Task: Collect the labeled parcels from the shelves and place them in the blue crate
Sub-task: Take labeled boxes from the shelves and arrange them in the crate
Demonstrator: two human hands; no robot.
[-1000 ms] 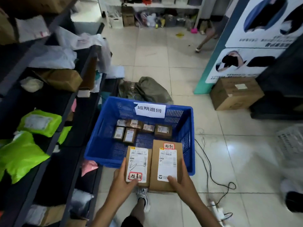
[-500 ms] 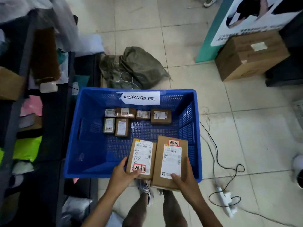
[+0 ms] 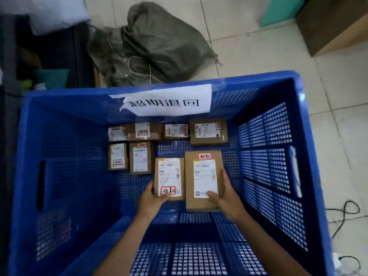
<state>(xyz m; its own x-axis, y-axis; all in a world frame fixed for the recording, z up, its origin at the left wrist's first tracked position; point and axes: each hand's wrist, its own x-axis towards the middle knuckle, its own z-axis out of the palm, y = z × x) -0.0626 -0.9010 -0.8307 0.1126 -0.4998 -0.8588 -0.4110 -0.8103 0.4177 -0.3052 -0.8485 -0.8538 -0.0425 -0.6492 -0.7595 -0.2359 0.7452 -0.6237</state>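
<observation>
One big blue perforated plastic crate (image 3: 59, 156) fills most of the view, standing on a pale tiled floor. Beyond its far rim lies a crumpled grey-green sack (image 3: 151, 42), and a brown cardboard box (image 3: 334, 22) sits on the floor at the upper right, well apart from the sack. A white paper sign (image 3: 169, 100) with blurred black characters hangs on the crate's far wall.

Inside the crate, near the middle, a long brown cardboard parcel (image 3: 203, 176) with a white shipping label and a red-bordered sticker is held lengthwise, just beside a narrower brown cardboard parcel (image 3: 169, 176) with its own label and red-bordered sticker. Whether either one rests on the crate floor cannot be told.

Six smaller labelled brown parcels (image 3: 140, 158) lie on the crate floor towards the far wall, four in a row and two in front of them on the left.

The right hand (image 3: 225, 198) grasps the long parcel's near right corner, thumb on the label. The left hand (image 3: 152, 200) grips the narrower parcel's near end, thumb by the sticker.
</observation>
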